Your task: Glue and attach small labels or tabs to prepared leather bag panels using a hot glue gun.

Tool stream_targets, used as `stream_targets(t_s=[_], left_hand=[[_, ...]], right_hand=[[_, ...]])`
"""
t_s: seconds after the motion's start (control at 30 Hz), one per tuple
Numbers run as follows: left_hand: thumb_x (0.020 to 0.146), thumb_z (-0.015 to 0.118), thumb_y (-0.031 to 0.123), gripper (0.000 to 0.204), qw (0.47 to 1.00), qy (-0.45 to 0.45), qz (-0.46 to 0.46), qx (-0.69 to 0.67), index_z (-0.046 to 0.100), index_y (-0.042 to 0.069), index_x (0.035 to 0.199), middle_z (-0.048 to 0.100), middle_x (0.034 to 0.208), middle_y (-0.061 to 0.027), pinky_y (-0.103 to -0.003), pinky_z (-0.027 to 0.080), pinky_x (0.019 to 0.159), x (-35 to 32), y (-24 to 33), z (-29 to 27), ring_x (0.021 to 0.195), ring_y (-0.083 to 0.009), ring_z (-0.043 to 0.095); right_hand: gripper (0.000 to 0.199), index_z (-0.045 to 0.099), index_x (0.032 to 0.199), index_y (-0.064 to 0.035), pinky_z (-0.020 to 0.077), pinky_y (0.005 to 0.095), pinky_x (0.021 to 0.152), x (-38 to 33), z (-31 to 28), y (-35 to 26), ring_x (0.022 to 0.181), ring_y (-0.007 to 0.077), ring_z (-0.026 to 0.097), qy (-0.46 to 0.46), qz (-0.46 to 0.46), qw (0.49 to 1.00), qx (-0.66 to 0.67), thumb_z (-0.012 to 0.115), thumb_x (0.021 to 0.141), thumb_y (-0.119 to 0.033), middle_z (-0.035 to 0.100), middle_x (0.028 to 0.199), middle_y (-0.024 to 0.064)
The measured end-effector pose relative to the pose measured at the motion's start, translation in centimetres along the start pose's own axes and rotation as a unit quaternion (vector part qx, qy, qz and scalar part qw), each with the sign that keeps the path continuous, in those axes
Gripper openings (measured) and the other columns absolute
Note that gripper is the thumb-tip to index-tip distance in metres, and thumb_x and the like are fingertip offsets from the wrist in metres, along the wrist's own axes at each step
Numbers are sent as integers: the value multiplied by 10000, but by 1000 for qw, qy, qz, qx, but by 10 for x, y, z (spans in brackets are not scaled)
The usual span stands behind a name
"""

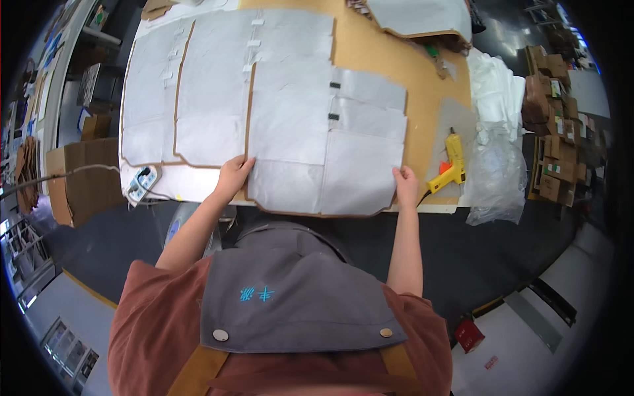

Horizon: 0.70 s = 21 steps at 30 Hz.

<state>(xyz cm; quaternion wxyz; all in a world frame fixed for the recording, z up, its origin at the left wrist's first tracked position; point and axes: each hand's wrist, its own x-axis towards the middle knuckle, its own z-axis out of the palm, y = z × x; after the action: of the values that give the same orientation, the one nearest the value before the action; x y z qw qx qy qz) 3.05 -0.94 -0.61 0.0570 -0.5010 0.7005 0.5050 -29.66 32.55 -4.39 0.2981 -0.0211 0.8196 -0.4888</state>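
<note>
Panel (287, 132) lies flat, cut corners toward person (297, 317); long axis unclear.

- Right of the flat, grey, brown-edged panel (287, 125): a bare tan tabletop (422, 92) strip, passable.
- Farther right of the panel: yellow plastic glue gun (456, 156), in the way.
- Left of the panel: white rectangular power strip (142, 184), an obstacle.
</note>
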Motion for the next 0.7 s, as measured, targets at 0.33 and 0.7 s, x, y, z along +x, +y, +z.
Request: stream_targets(t_s=[0.33, 0.7], left_hand=[[940, 573, 259, 315, 987, 153, -41, -28, 651, -23, 824, 524, 612, -50, -322, 414, 597, -41, -22, -5, 618, -126, 476], [962, 557, 196, 232, 992, 95, 52, -59, 698, 12, 966, 559, 634, -22, -252, 421, 552, -117, -9, 71, 577, -96, 527]], right_hand=[[455, 554, 1200, 4, 464, 269, 729, 104, -15, -165, 856, 103, 566, 85, -145, 976, 141, 684, 899, -312, 605, 1023, 35], [380, 577, 1076, 16, 501, 304, 627, 243, 32, -344, 787, 200, 674, 47, -153, 963, 218, 624, 929, -332, 659, 885, 83]])
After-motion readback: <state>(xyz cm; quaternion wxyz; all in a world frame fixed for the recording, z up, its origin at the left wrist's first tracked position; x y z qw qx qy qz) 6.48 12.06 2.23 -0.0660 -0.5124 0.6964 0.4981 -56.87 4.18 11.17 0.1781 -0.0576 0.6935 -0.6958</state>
